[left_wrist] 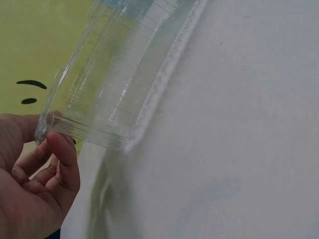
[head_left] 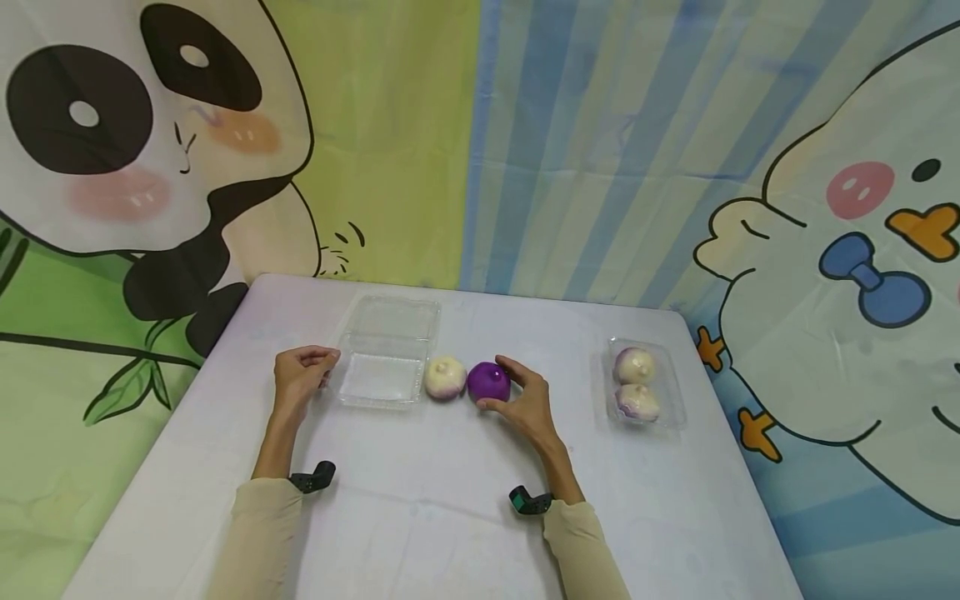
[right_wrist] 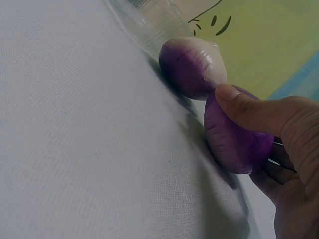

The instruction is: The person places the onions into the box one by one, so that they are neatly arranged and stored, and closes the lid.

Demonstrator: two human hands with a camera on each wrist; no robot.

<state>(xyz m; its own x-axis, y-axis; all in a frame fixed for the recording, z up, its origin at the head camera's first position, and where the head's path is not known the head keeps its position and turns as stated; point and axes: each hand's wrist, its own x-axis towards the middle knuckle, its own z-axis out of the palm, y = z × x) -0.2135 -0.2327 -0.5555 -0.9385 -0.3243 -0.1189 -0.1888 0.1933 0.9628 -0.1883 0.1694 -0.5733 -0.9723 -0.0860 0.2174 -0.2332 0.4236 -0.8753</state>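
Observation:
An unlidded clear plastic box (head_left: 381, 379) lies on the table, its lid (head_left: 393, 317) folded back away from me. My left hand (head_left: 303, 375) pinches the box's left edge between thumb and finger, as the left wrist view shows near the corner (left_wrist: 45, 130). To the right of the box, my right hand (head_left: 528, 400) grips a purple onion (head_left: 488, 382), thumb on the near side and fingers round the far side. A white-and-purple onion (head_left: 446, 378) sits between the box and the held onion; in the right wrist view, that onion (right_wrist: 192, 67) appears to touch the held one.
At the table's right stands another clear plastic box (head_left: 671, 408) with two white-and-purple onions (head_left: 636, 383) inside. The white table (head_left: 420, 517) ends at a cartoon-printed curtain (head_left: 405, 167) at the back.

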